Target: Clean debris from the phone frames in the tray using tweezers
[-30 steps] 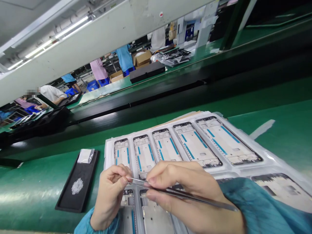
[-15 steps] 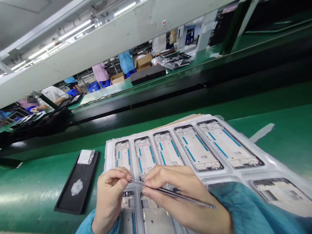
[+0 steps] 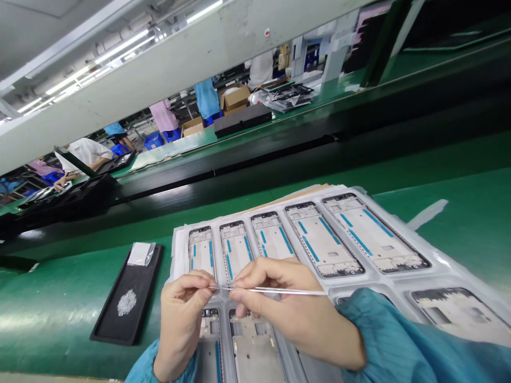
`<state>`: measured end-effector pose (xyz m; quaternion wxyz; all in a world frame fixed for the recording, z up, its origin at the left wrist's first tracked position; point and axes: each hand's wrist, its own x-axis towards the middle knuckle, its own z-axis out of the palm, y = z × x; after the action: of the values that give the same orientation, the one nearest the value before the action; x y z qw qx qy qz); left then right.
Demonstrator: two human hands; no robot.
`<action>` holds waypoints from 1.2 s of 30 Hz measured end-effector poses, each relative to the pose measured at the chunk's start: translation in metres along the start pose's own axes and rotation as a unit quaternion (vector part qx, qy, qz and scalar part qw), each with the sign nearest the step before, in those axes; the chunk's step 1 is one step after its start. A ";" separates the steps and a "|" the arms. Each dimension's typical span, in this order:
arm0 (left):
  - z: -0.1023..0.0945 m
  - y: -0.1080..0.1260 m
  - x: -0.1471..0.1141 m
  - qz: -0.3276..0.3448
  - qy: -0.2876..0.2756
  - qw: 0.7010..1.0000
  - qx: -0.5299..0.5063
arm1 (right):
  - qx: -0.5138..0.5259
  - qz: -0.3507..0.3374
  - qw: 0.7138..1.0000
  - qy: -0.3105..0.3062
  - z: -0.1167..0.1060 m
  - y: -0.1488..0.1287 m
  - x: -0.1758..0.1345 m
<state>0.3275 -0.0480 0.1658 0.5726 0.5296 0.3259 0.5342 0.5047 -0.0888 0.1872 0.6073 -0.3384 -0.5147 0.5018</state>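
My right hand (image 3: 279,303) pinches a pair of thin metal tweezers (image 3: 275,290) that lies almost level, tips pointing left. My left hand (image 3: 183,314) has thumb and forefinger pressed together at the tweezers' tips; whatever lies between them is too small to see. Both hands hover over a white plastic tray (image 3: 399,284) holding several phone mid-frames (image 3: 319,239) with blue adhesive strips, in two rows. The near row is partly hidden by my hands and teal sleeves.
A black tray (image 3: 131,298) at the left holds a pile of tiny clear parts (image 3: 126,302) and a small plastic bag (image 3: 140,254). The tray rests on a green bench (image 3: 459,223). A dark conveyor (image 3: 279,154) runs behind. Other people work far off at the back left.
The tweezers have swung from a downward-right slant to nearly level, and my right hand has turned with them. My left hand stays pinched at the tips.
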 end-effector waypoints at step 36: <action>-0.051 0.058 -0.042 0.335 -0.370 0.634 0.591 | -0.033 0.161 0.979 0.121 -0.082 0.076 0.051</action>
<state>0.2548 -0.0829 0.2013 -0.0080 0.9808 0.1334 0.1420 0.5625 -0.0109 0.1115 0.5648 -0.4950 -0.3922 0.5312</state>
